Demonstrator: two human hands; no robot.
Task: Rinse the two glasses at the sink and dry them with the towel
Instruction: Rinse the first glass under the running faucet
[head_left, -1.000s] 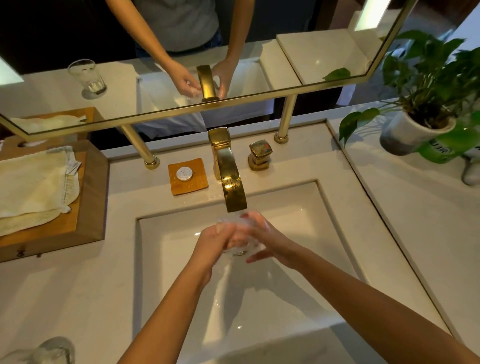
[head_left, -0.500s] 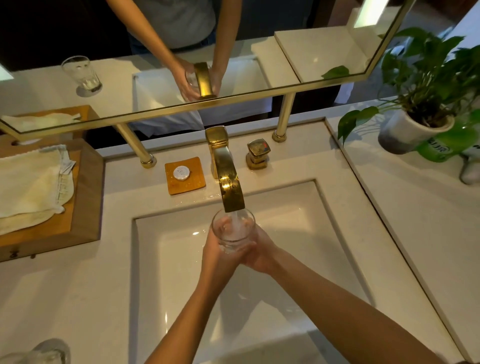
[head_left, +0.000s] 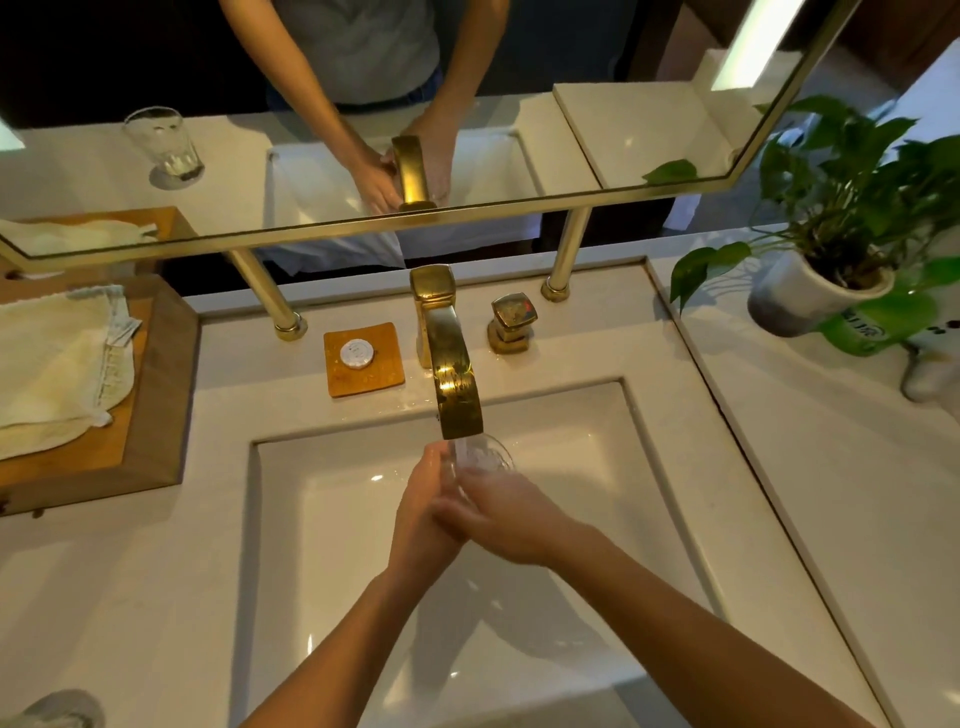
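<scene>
A clear glass (head_left: 480, 457) is tilted under the spout of the gold faucet (head_left: 451, 374), over the white sink basin (head_left: 322, 519). My left hand (head_left: 423, 512) grips it from the left side. My right hand (head_left: 501, 512) wraps round its lower part from the right. Most of the glass body is hidden by my fingers. A second glass (head_left: 49, 712) stands at the counter's near left corner, cut off by the frame edge; its reflection shows in the mirror. A cream towel (head_left: 52, 364) lies folded on a wooden tray (head_left: 156, 415) at the left.
A gold tap handle (head_left: 511, 322) sits right of the faucet. An orange soap dish (head_left: 363, 358) with a round white soap is left of it. A potted plant (head_left: 826, 291) stands on the right counter. Two gold mirror posts rise behind the basin.
The glass went from upright under the spout, held from below, to tilted with its mouth facing away. My right hand shifted up over its lower part.
</scene>
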